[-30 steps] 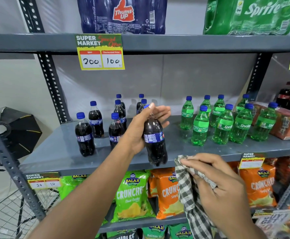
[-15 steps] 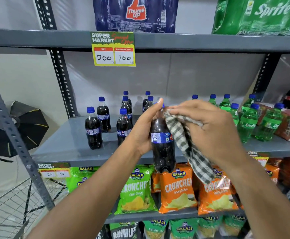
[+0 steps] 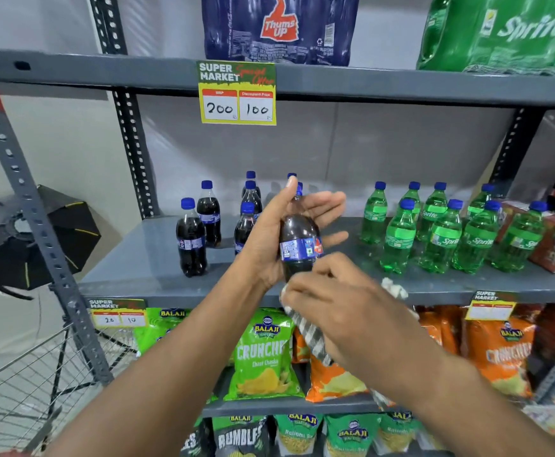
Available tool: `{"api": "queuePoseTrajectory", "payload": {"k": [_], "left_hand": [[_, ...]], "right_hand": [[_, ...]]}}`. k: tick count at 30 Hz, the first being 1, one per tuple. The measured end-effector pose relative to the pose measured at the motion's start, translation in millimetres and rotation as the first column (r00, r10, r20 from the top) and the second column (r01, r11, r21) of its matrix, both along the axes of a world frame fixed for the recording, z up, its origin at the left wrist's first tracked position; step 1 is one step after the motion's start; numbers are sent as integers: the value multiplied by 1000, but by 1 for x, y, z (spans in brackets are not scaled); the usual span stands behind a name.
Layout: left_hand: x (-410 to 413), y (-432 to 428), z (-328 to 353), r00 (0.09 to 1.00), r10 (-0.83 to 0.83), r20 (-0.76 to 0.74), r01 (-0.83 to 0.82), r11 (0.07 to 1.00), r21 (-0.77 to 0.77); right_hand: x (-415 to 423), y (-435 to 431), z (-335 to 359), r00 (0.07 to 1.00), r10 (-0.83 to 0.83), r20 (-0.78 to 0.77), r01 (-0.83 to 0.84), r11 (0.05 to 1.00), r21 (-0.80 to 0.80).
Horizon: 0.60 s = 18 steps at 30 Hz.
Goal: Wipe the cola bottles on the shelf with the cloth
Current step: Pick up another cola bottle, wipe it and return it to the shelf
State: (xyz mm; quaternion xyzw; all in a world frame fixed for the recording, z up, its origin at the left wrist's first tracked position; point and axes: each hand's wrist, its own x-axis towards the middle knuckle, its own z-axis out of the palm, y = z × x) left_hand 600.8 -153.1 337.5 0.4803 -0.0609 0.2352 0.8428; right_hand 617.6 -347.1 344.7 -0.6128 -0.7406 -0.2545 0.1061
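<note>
Standing at the far left of the grey metal shelf (image 3: 131, 268) are the dark cola bottles with blue caps (image 3: 191, 239), a loose cluster of them upright on the board near the perforated upright; your left hand (image 3: 279, 239) is just right of that cluster, raised in front of the shelf, with its thumb up by the cap and its fingers spread behind the shoulder of one dark plastic cola bottle with a blue label (image 3: 297, 245), which it holds upright and clear of the board; your right hand (image 3: 352, 311) sits below and to the right, clenched on a black-and-white checked cloth (image 3: 312, 334), bunched against the bottle's lower part, so the base is hidden; the cloth's tail hangs down over the snack packets on the board beneath, and a small tuft shows past your knuckles; further right, the green plastic bottles with blue caps (image 3: 441, 239) stand in a group on the same board, well apart from your hands.
</note>
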Motion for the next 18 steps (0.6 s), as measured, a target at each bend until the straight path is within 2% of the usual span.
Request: {"api": "queuePoseTrajectory", "payload": {"k": [5, 8, 13, 15, 18], "left_hand": [[-9, 3, 6, 999, 42, -3, -42, 999, 9], [-9, 0, 5, 997, 61, -49, -60, 998, 5], [-14, -17, 5, 993, -29, -116, 37, 997, 65], [-17, -18, 4, 991, -34, -130, 45, 996, 82], [-20, -17, 8, 991, 28, -130, -18, 997, 79]], "right_hand": [[7, -12, -26, 984, 65, -165, -72, 997, -42], [14, -8, -22, 965, 77, -249, -58, 995, 81], [17, 20, 16, 964, 19, -263, 86, 919, 384], [11, 28, 25, 967, -28, -255, 128, 914, 385], [-3, 24, 20, 988, -31, -148, 74, 954, 289]]}}
